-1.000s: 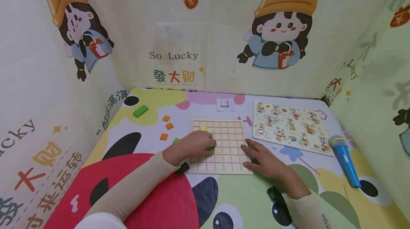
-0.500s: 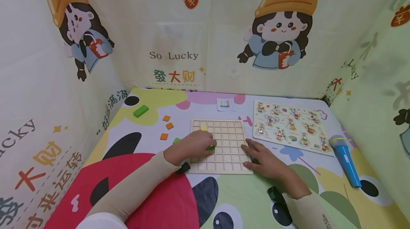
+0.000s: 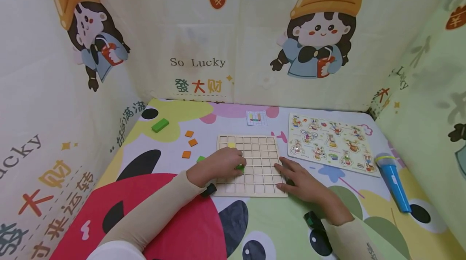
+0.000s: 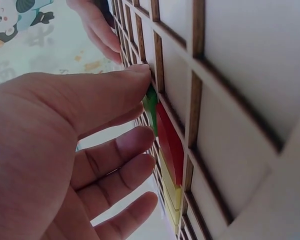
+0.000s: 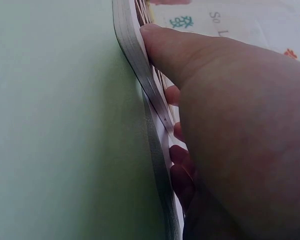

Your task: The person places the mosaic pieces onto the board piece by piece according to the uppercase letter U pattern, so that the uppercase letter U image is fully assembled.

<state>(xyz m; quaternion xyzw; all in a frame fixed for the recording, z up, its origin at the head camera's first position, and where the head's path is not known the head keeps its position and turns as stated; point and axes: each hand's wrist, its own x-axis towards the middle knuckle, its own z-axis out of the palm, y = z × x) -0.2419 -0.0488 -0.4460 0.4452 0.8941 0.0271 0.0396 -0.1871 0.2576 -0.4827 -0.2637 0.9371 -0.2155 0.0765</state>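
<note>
From the head, the left grip [image 3: 223, 163] pinches a green block [image 3: 240, 168] on the board [image 3: 260, 178] under it. From the left wrist, a red block [image 4: 170, 145] sits near this grip. From the right wrist, the right grip [image 5: 232, 115], wide, touches the board's edge.

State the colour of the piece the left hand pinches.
The piece is green, clearest in the left wrist view.

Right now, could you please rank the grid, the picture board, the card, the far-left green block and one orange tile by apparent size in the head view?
1. Grid and picture board: too alike to rank, the grid being partly covered
2. Card
3. Green block
4. Orange tile
</note>
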